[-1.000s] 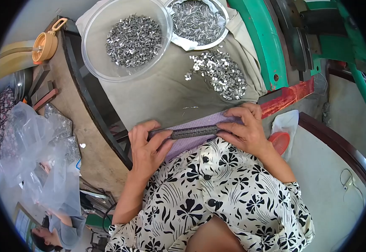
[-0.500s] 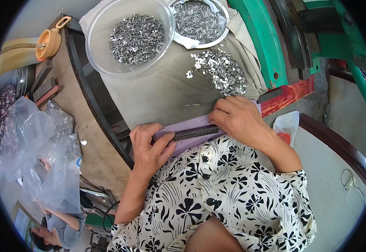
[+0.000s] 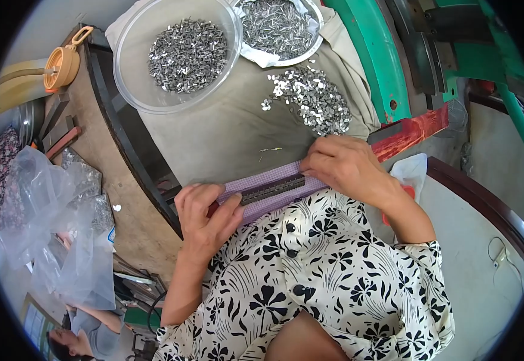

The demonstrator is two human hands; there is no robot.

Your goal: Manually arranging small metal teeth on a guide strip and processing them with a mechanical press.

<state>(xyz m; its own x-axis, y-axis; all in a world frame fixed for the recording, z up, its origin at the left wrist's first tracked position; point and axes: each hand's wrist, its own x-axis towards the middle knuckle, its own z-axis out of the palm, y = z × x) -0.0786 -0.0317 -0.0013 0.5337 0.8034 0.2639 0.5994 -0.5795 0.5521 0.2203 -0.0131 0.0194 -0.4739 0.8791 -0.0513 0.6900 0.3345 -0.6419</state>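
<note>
L hand pinches L end of dark ribbed strip, over purple cloth btwn hands; row looks filled, unconfirmed. R hand at R end, fingers bunched, grip can't tell. Loose bits left: clear tub, dish, pile.

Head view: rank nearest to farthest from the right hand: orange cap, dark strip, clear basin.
From the right hand:
1. Dark strip: just left, by the fingers.
2. Clear basin: farther, upper left on the cloth.
3. Orange cap: far left.
</note>
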